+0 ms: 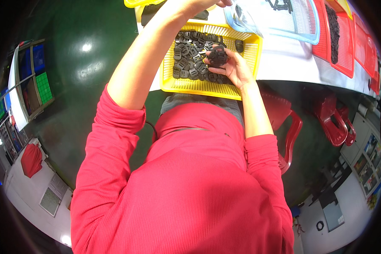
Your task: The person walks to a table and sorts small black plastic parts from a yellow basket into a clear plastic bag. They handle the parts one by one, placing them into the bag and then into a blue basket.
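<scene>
A yellow mesh basket (pixel 207 86) sits on my lap at the table's edge, filled with several black rubber parts (pixel 189 55). My right hand (pixel 233 67) is cupped over the basket and grips a bunch of those black parts (pixel 218 56). My left hand (pixel 203 4) reaches up past the basket's far rim to the top edge of the view, fingers curled at a clear plastic bag (pixel 241 17); whether it grips the bag is hard to tell.
A light blue mesh tray (pixel 300 25) and red mesh trays (pixel 340 46) with black parts lie on the white table to the right. Red plastic stools (pixel 294 127) stand on the dark green floor. Shelving with coloured bins (pixel 34 80) is at left.
</scene>
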A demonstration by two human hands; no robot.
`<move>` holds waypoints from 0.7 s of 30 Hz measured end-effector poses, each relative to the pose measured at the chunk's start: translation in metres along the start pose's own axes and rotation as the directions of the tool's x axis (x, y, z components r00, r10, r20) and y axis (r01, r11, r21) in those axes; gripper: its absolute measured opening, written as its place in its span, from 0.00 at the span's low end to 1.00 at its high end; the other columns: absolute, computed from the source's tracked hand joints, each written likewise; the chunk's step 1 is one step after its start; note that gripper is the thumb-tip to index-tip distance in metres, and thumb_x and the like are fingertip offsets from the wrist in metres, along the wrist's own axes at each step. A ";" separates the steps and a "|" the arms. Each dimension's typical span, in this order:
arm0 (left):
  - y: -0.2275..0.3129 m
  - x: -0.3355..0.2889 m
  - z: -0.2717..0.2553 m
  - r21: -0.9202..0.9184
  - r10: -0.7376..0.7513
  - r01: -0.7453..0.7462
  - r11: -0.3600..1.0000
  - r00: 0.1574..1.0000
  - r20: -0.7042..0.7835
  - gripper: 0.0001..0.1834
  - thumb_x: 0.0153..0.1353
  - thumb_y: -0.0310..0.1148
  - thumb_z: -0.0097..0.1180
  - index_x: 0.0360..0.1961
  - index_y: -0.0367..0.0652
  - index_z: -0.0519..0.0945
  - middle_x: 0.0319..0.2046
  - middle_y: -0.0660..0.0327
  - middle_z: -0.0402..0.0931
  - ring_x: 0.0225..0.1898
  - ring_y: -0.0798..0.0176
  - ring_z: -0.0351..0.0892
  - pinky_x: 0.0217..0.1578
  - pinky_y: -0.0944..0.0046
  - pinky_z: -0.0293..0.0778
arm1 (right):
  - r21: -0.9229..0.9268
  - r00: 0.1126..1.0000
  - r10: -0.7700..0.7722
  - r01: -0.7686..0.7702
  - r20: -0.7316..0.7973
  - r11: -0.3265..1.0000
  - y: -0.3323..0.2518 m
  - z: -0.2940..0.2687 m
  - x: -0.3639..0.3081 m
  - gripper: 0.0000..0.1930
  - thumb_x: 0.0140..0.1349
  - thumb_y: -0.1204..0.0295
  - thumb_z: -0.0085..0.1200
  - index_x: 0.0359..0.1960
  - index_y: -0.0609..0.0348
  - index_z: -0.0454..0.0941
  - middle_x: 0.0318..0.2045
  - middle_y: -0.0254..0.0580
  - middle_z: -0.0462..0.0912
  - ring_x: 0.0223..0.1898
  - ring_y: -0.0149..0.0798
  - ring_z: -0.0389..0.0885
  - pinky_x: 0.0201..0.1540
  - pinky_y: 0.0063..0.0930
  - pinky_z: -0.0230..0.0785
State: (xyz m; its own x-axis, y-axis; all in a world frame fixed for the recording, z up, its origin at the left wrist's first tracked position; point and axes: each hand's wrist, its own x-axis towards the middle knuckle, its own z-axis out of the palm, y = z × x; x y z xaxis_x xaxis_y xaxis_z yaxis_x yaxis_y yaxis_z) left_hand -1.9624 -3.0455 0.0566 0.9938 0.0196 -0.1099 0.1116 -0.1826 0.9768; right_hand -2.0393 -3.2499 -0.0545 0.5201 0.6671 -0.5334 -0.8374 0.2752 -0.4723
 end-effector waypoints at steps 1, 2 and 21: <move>0.000 0.000 0.000 -0.006 -0.002 0.002 1.000 1.000 0.003 0.17 0.59 0.35 0.53 0.44 0.34 0.72 0.22 0.61 0.76 0.23 0.70 0.74 0.25 0.71 0.72 | -0.018 1.000 0.002 -0.003 -0.018 1.000 0.000 0.001 -0.001 0.23 0.64 0.60 0.39 0.56 0.62 0.63 0.48 0.53 0.74 0.47 0.50 0.76 0.50 0.46 0.68; 0.001 0.000 0.000 -0.016 -0.006 0.006 1.000 1.000 0.008 0.17 0.59 0.35 0.53 0.46 0.34 0.71 0.22 0.61 0.76 0.23 0.70 0.74 0.24 0.71 0.72 | -0.005 1.000 -0.005 0.005 -0.023 1.000 0.000 0.002 -0.001 0.22 0.64 0.60 0.39 0.55 0.62 0.64 0.46 0.53 0.75 0.46 0.50 0.77 0.48 0.45 0.70; 0.007 -0.008 -0.001 -0.051 0.071 -0.069 0.996 0.997 0.037 0.27 0.58 0.32 0.52 0.56 0.33 0.61 0.22 0.60 0.74 0.21 0.70 0.74 0.23 0.72 0.73 | -0.018 0.998 -0.020 0.019 -0.055 1.000 0.007 -0.002 -0.001 0.18 0.63 0.65 0.45 0.52 0.60 0.65 0.44 0.50 0.76 0.44 0.48 0.78 0.43 0.44 0.74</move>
State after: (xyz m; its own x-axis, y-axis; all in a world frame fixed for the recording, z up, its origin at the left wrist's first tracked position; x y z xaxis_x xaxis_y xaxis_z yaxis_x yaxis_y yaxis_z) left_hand -1.9695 -3.0460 0.0641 0.9984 -0.0302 -0.0471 0.0427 -0.1333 0.9902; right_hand -2.0451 -3.2500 -0.0583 0.5450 0.6226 -0.5615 -0.8243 0.2754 -0.4947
